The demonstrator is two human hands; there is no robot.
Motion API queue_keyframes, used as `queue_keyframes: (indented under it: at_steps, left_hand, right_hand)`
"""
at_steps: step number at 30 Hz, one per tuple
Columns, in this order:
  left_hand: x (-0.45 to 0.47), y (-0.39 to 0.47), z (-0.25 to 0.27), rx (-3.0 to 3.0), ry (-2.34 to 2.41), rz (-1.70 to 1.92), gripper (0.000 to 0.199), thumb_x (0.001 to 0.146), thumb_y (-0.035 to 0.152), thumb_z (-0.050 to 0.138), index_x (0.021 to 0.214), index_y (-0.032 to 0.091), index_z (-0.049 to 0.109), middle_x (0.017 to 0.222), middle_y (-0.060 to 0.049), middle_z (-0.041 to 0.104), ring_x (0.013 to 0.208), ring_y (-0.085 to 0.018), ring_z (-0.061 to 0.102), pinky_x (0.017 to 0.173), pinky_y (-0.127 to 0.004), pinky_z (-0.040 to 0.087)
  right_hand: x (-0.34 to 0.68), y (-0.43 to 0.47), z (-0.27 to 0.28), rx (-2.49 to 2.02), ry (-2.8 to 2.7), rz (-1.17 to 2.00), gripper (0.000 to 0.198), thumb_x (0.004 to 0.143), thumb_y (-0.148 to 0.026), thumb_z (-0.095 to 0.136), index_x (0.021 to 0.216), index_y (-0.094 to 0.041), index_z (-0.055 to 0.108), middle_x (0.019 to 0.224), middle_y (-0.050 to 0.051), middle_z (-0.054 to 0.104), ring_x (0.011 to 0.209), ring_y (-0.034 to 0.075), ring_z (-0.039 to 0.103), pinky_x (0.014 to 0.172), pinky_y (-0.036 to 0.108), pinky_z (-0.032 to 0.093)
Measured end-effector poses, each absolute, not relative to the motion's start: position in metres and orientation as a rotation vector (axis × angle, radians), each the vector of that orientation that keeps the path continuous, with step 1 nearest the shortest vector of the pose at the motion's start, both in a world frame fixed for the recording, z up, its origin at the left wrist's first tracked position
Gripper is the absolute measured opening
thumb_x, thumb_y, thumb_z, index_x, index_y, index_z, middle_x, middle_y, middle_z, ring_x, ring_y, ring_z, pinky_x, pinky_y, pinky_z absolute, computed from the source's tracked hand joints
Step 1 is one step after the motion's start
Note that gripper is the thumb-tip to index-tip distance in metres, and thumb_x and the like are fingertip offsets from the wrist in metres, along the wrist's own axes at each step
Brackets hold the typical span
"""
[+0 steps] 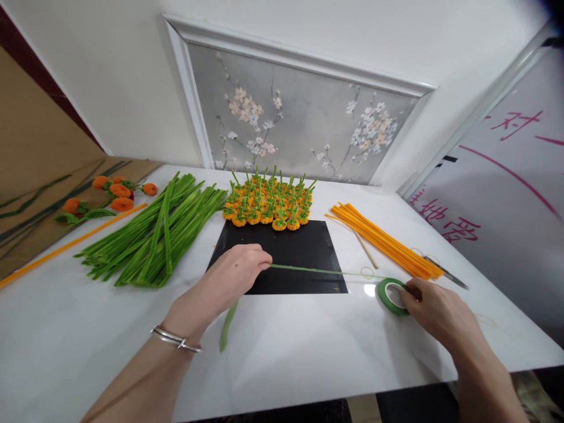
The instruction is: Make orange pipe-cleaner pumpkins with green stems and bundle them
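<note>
A roll of green floral tape is gripped at its right side by my right hand, fingers pinched over the ring. From the roll a thin strip of tape runs taut across to my left hand, which pinches it with closed fingers. The loose tail of the strip hangs below my left hand, over the white table. Under the strip lies a black mat. On the mat's far edge and behind it stand several small orange pipe-cleaner flowers with green stems pointing up.
A pile of green pipe cleaners lies at the left, orange pipe cleaners at the right beside dark scissors and a thin wooden stick. Finished orange flowers rest at the far left. A wall with a framed panel closes the back.
</note>
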State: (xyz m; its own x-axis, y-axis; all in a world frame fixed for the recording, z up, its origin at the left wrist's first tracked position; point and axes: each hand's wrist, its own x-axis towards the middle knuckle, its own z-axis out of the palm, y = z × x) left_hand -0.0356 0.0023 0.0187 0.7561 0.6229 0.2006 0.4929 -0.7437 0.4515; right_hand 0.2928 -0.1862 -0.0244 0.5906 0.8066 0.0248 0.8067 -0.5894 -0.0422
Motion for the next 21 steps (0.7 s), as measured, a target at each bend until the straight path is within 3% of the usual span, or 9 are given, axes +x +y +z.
queue_keyframes:
  at_steps: [9, 16, 19, 21]
  left_hand:
    - [-0.036, -0.001, 0.027, 2.558, 0.931, 0.417, 0.027, 0.089, 0.023, 0.045, 0.082, 0.018, 0.071, 0.083, -0.006, 0.068, 0.076, -0.018, 0.06, 0.072, -0.028, 0.041]
    - [-0.03, -0.014, 0.036, 2.308, 0.859, 0.353, 0.027, 0.088, 0.031, 0.048, 0.077, 0.016, 0.069, 0.066, 0.0, 0.06, 0.057, -0.012, 0.047, 0.053, -0.023, 0.031]
    - [-0.029, -0.017, 0.037, 2.139, 0.813, 0.306, 0.027, 0.086, 0.033, 0.05, 0.076, 0.015, 0.068, 0.062, 0.001, 0.058, 0.055, -0.011, 0.046, 0.051, -0.022, 0.029]
    - [-0.028, -0.018, 0.038, 2.041, 0.755, 0.284, 0.027, 0.086, 0.032, 0.05, 0.078, 0.014, 0.069, 0.068, -0.001, 0.063, 0.061, -0.012, 0.051, 0.056, -0.022, 0.034]
  right_hand:
    - [0.297, -0.19, -0.031, -2.851, -1.293, 0.005, 0.028, 0.084, -0.039, 0.04, 0.08, -0.021, 0.061, 0.087, 0.012, 0.069, 0.077, 0.029, 0.066, 0.061, 0.037, 0.044]
    - [0.295, -0.193, -0.03, -2.82, -1.295, -0.094, 0.042, 0.088, -0.043, 0.037, 0.108, -0.018, 0.063, 0.113, 0.016, 0.064, 0.098, 0.035, 0.063, 0.071, 0.045, 0.05]
    - [0.266, -0.184, -0.008, -2.495, -1.407, -0.314, 0.039, 0.088, -0.038, 0.041, 0.116, -0.02, 0.061, 0.12, 0.015, 0.06, 0.104, 0.035, 0.059, 0.076, 0.046, 0.051]
    - [0.231, -0.169, 0.01, -2.05, -1.552, -0.185, 0.034, 0.09, -0.035, 0.044, 0.116, -0.019, 0.06, 0.121, 0.013, 0.06, 0.094, 0.026, 0.063, 0.073, 0.038, 0.054]
